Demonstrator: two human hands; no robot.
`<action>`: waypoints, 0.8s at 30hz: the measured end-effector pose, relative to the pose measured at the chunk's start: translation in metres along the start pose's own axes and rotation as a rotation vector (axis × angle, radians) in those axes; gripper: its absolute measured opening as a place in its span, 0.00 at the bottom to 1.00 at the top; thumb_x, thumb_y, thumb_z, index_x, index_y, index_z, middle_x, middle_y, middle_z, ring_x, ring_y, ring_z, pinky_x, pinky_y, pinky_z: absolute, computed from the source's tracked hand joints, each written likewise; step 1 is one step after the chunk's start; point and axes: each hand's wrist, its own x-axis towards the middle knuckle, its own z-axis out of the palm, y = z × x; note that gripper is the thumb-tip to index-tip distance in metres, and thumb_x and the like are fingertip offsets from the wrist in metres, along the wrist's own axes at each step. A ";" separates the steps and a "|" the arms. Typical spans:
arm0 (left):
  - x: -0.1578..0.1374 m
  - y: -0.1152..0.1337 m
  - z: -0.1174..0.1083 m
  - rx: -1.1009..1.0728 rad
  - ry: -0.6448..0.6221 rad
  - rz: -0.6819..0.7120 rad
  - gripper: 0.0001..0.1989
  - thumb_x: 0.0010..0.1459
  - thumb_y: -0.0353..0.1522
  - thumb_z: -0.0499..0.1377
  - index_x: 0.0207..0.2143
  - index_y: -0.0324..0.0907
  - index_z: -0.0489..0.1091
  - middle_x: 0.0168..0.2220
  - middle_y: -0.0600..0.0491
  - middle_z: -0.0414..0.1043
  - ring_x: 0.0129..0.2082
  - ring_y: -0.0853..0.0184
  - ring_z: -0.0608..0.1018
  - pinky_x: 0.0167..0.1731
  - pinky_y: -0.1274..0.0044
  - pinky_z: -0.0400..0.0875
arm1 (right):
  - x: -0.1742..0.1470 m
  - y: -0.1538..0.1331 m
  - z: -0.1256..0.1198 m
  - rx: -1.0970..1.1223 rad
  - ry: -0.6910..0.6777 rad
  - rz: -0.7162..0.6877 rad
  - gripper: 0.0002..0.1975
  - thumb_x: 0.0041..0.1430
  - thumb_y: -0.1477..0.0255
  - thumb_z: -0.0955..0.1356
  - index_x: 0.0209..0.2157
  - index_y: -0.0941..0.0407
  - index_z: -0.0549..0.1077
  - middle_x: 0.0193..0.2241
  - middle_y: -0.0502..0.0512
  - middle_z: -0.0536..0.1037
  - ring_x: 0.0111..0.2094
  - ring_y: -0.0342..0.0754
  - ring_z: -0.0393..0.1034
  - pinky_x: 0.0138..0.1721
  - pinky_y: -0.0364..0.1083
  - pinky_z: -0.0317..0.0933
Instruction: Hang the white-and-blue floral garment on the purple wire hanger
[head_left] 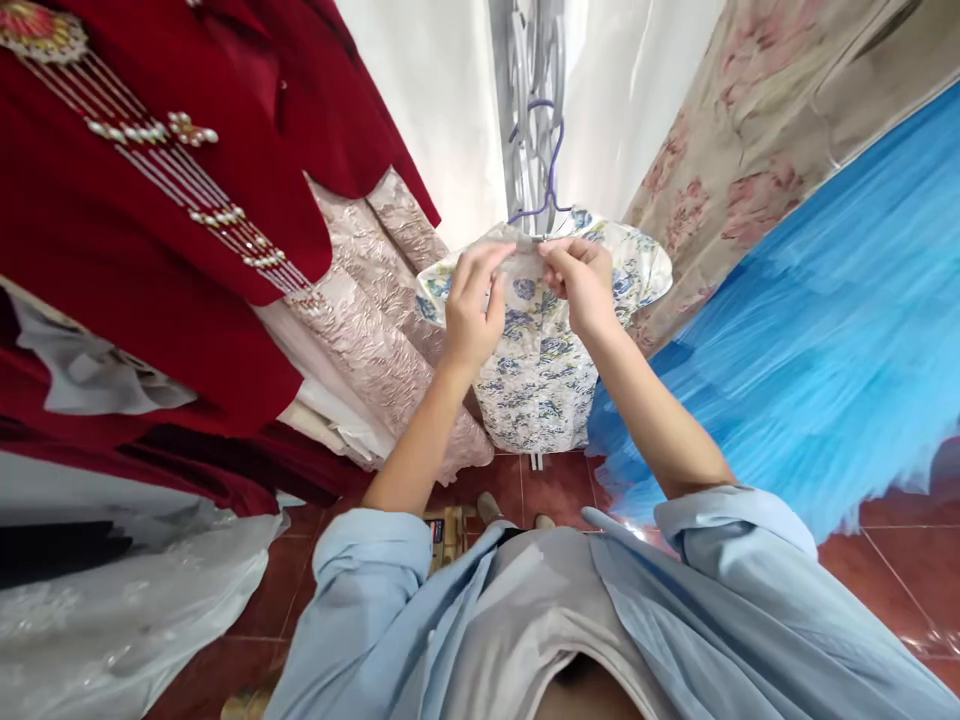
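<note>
Red-tiled floor point(559, 487) beneath floral garment point(536, 350)

A white dress point(536, 380) with blue flowers is hanging upright, its front facing, below a purple hanger's point(556, 160) lower edge. Its short sleeves are flaring sideways.

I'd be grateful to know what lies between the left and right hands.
The head view shows the floral dress between the left hand and the right hand, plus a small greyish item too blurred to identify.
</note>
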 end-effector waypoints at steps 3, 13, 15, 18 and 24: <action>0.053 -0.010 0.003 0.005 -0.185 0.167 0.23 0.72 0.45 0.43 0.51 0.41 0.69 0.48 0.46 0.68 0.56 0.57 0.73 0.57 0.59 0.67 | -0.002 -0.006 0.002 0.002 0.011 -0.021 0.13 0.58 0.63 0.73 0.29 0.56 0.70 0.16 0.43 0.64 0.17 0.37 0.57 0.18 0.39 0.52; 0.082 -0.027 0.014 -0.195 -0.178 0.085 0.20 0.70 0.45 0.49 0.41 0.39 0.69 0.40 0.47 0.68 0.51 0.57 0.74 0.54 0.62 0.68 | -0.014 0.024 0.006 -0.138 0.097 0.020 0.08 0.55 0.69 0.69 0.26 0.58 0.72 0.13 0.42 0.63 0.15 0.38 0.55 0.19 0.39 0.50; 0.088 -0.023 -0.001 -0.263 -0.071 0.044 0.18 0.68 0.46 0.52 0.40 0.40 0.70 0.40 0.47 0.69 0.49 0.59 0.74 0.52 0.66 0.68 | -0.037 0.050 0.003 -0.198 0.099 0.082 0.09 0.53 0.68 0.69 0.24 0.59 0.72 0.13 0.44 0.65 0.16 0.39 0.56 0.20 0.40 0.51; 0.092 -0.040 -0.028 -0.353 0.066 -0.038 0.14 0.67 0.42 0.56 0.38 0.41 0.73 0.38 0.49 0.71 0.43 0.64 0.73 0.48 0.72 0.68 | -0.089 0.098 -0.004 -0.340 0.149 0.210 0.10 0.52 0.67 0.68 0.22 0.58 0.71 0.15 0.47 0.68 0.18 0.41 0.59 0.21 0.41 0.52; 0.063 -0.131 -0.064 -0.792 0.276 -0.403 0.09 0.68 0.28 0.56 0.34 0.36 0.72 0.29 0.55 0.70 0.31 0.74 0.71 0.36 0.79 0.65 | -0.167 0.159 -0.011 -0.250 0.141 0.389 0.14 0.56 0.60 0.69 0.27 0.57 0.72 0.16 0.47 0.68 0.18 0.42 0.59 0.22 0.42 0.53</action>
